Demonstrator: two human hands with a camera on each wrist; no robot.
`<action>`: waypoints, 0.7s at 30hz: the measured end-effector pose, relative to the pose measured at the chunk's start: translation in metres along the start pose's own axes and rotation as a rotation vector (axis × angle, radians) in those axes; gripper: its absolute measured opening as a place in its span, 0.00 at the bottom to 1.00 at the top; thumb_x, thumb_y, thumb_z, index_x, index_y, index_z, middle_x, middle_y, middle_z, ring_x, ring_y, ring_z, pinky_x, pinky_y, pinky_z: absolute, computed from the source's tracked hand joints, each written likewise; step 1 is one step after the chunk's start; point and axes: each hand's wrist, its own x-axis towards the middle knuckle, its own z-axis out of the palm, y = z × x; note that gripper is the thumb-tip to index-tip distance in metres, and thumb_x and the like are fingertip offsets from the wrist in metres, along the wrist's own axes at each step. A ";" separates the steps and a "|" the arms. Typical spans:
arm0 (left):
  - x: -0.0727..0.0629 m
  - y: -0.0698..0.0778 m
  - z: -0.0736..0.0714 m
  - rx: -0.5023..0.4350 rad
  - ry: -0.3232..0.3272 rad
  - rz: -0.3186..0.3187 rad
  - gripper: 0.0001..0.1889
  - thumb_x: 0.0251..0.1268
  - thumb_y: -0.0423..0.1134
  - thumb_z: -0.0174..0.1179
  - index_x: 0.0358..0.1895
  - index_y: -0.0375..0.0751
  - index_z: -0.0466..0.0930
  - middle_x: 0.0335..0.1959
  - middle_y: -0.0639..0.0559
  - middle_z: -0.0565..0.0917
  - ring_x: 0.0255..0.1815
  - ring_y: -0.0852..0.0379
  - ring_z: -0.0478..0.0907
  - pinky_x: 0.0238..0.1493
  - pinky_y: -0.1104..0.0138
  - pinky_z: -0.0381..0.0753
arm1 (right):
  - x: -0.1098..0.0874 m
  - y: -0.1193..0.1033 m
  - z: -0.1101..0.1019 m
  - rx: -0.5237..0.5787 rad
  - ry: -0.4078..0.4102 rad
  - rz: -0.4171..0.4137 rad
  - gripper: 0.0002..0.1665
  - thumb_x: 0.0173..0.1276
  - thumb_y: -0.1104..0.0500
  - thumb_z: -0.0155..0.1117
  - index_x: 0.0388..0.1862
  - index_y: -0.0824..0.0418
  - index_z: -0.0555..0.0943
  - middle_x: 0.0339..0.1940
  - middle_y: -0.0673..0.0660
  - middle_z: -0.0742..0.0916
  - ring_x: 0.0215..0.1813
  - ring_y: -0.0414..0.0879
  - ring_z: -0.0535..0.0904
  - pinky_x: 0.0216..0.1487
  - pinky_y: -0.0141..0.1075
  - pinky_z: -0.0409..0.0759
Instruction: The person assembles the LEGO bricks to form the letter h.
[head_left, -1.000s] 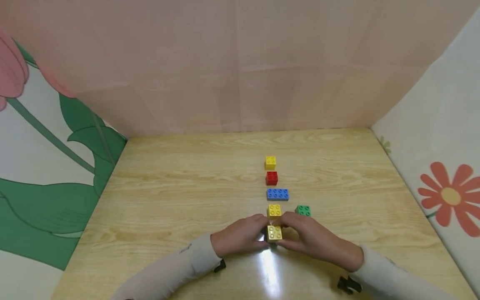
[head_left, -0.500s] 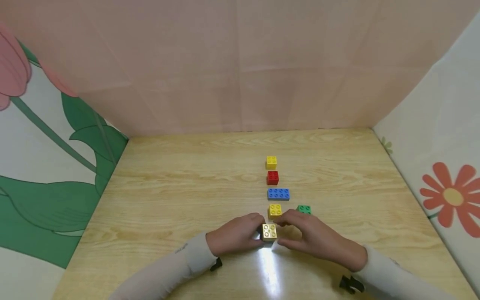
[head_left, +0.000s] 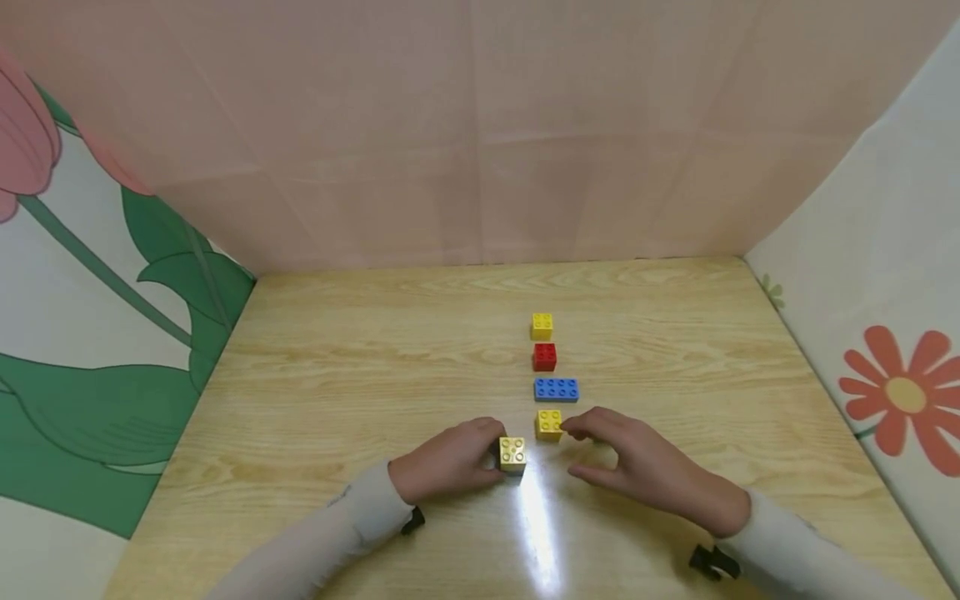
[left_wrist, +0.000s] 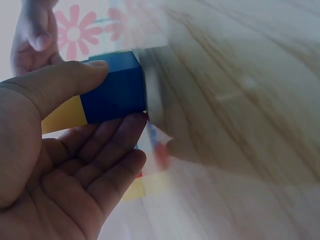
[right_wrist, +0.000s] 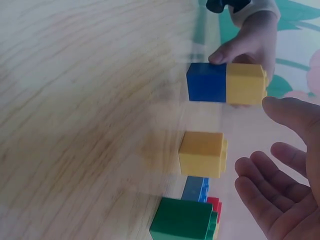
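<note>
My left hand (head_left: 450, 458) pinches a two-brick stack between thumb and fingers, low over the table. The stack has a yellow toy brick (head_left: 513, 454) on top and a blue brick (right_wrist: 206, 82) below, plain in the right wrist view. My right hand (head_left: 652, 467) holds nothing; its fingers are loosely bent and spread, index fingertip close by a single yellow brick (head_left: 549, 427). A green brick (right_wrist: 180, 221) stands near the right hand in the right wrist view; that hand hides it in the head view.
Beyond the single yellow brick, a blue eight-stud brick (head_left: 556, 389), a red brick (head_left: 544, 357) and another yellow brick (head_left: 542, 326) stand in a row on the wooden table (head_left: 360, 350). A pink cloth wall (head_left: 480, 150) rises behind, with flower-printed side walls.
The left hand has carried the yellow-and-blue stack leftward. The right hand has come away from the stack, moved to the right and slightly forward, and now covers the green brick in the head view.
</note>
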 end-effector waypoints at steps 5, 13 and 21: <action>-0.006 -0.009 -0.004 -0.037 0.019 -0.063 0.16 0.59 0.46 0.69 0.45 0.49 0.74 0.38 0.63 0.75 0.37 0.67 0.72 0.39 0.74 0.75 | -0.002 0.002 -0.003 -0.006 -0.002 0.035 0.30 0.57 0.51 0.76 0.58 0.48 0.77 0.45 0.38 0.81 0.45 0.40 0.81 0.44 0.39 0.83; -0.013 -0.022 -0.013 -0.076 0.043 -0.115 0.14 0.59 0.45 0.69 0.44 0.51 0.73 0.38 0.64 0.75 0.38 0.66 0.73 0.42 0.72 0.77 | -0.004 0.004 -0.010 -0.034 0.012 0.050 0.30 0.56 0.51 0.77 0.57 0.49 0.77 0.46 0.39 0.81 0.45 0.37 0.80 0.44 0.38 0.83; -0.022 -0.035 -0.022 -0.083 0.084 -0.150 0.15 0.60 0.42 0.68 0.46 0.48 0.74 0.38 0.62 0.75 0.38 0.63 0.72 0.42 0.69 0.76 | -0.007 0.014 -0.016 -0.070 0.032 0.077 0.31 0.54 0.51 0.78 0.56 0.53 0.78 0.44 0.42 0.82 0.43 0.38 0.81 0.43 0.39 0.84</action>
